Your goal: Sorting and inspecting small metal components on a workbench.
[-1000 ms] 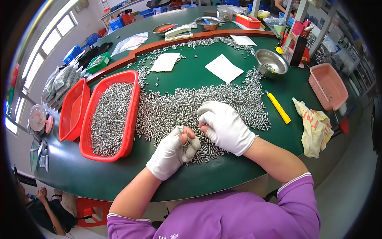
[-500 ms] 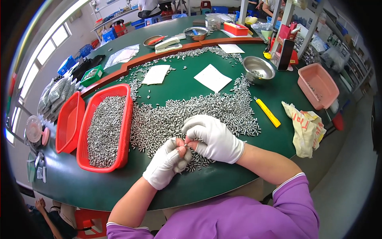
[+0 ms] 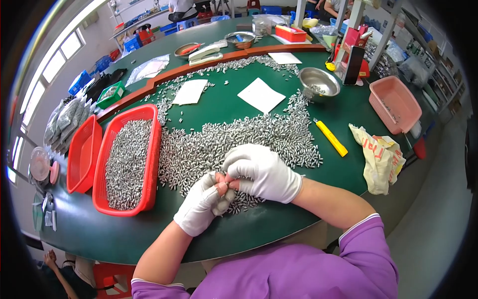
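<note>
A wide spread of small silver metal pieces (image 3: pixel 279 137) lies on the green table (image 3: pixel 194 249). Over its near edge my two hands meet, in white gloves that leave some fingertips bare. My left hand (image 3: pixel 200 203) is closed, thumb and finger pinched on a small metal piece that mostly hides between the fingertips. From the right, my right hand (image 3: pixel 264 174) pinches at the same spot, its fingertips touching those of the left. Left of my hands, a red basket (image 3: pixel 155 164) is filled with the same kind of pieces.
An empty red basket (image 3: pixel 79 154) stands further left. Two white papers (image 3: pixel 261 95) lie beyond the pile. On the right are a steel bowl (image 3: pixel 318 79), a yellow cutter knife (image 3: pixel 331 138), a pink basket (image 3: pixel 396 104) and a crumpled cream bag (image 3: pixel 381 162). A wooden strip (image 3: pixel 164 77) edges the work area.
The whole scene has shifted slightly left and down or up with the head. My hands keep the same pinched pose, fingertips together.
</note>
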`<action>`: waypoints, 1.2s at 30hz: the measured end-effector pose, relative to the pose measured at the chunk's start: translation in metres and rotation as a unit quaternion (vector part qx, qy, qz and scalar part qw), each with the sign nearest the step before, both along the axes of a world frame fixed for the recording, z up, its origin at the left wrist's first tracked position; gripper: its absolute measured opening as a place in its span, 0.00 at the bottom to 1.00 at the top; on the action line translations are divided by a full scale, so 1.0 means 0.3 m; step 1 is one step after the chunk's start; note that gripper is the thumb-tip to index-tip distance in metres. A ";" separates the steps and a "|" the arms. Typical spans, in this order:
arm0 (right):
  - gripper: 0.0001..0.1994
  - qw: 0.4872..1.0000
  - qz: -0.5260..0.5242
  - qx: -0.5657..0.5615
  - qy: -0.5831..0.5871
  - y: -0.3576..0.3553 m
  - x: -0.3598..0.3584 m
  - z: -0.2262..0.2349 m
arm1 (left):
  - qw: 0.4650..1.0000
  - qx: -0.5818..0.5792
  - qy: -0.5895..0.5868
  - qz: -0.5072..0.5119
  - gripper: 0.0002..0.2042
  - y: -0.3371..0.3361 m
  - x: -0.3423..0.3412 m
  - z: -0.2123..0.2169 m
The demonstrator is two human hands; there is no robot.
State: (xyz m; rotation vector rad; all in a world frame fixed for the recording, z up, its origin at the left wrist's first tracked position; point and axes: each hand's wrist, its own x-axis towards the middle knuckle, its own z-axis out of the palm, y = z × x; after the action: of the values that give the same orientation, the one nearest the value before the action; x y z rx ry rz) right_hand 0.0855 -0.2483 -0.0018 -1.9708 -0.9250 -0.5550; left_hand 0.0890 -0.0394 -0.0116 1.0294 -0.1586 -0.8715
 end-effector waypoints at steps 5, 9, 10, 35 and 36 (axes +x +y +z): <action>0.10 0.999 -0.013 0.016 0.045 -0.007 -0.002 -0.002 | 1.000 -0.014 0.004 -0.008 0.11 0.001 0.013 0.002; 0.10 0.998 -0.016 0.018 0.053 -0.007 -0.003 -0.003 | 1.000 -0.018 0.019 -0.004 0.13 -0.004 0.012 0.007; 0.10 0.999 -0.013 0.015 0.045 -0.006 -0.002 -0.003 | 1.000 -0.014 0.016 -0.003 0.14 -0.007 0.008 0.013; 0.10 0.995 -0.066 -0.044 -0.058 -0.012 0.008 0.022 | 1.000 -0.014 -0.019 0.012 0.11 -0.003 0.003 0.001; 0.11 0.992 -0.093 -0.065 -0.048 -0.015 0.007 0.023 | 1.000 -0.014 -0.019 0.013 0.11 -0.002 0.003 0.002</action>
State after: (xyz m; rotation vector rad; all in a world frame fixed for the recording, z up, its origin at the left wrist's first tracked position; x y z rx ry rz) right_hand 0.0877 -0.2528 0.0051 -2.1793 -0.8579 -0.7156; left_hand 0.0900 -0.0400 -0.0111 1.0209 -0.1888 -0.8247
